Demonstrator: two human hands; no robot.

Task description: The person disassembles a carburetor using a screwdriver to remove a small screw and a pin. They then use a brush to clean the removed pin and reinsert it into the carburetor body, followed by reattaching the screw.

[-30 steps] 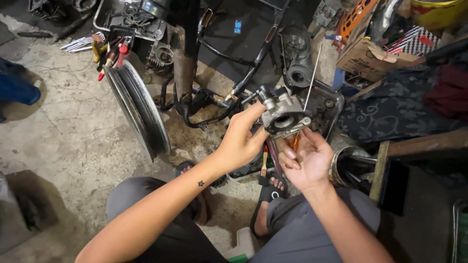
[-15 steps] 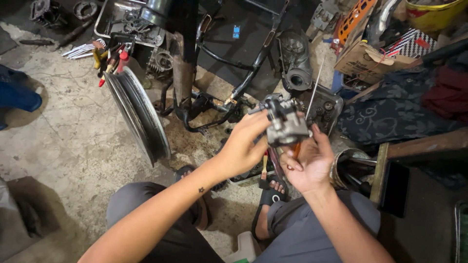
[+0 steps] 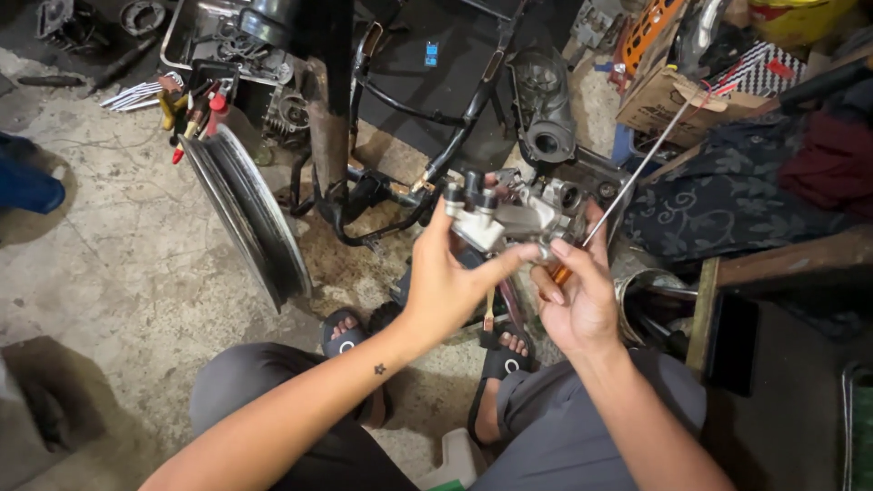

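Observation:
My left hand (image 3: pixel 450 286) grips a grey metal brake caliper (image 3: pixel 509 214) by its underside and holds it up above my knees. My right hand (image 3: pixel 573 300) is closed around a screwdriver with an orange handle (image 3: pixel 562 273); its thin metal shaft (image 3: pixel 641 168) points up and to the right past the caliper. The right fingers also touch the caliper's right side. A black hose (image 3: pixel 391 205) runs from the caliper's left end toward the motorcycle frame.
A bare wheel rim (image 3: pixel 245 218) stands on the concrete floor at left. Black motorcycle frame tubes (image 3: pixel 473 100) and an engine cover (image 3: pixel 544 109) lie ahead. A cardboard box (image 3: pixel 668 100), dark patterned cloth (image 3: pixel 718 200) and a wooden plank (image 3: pixel 791 259) crowd the right side.
Both hands have turned the caliper, so its banjo end now faces left and up. The screwdriver shaft has swung out to the upper right. The view has shifted slightly.

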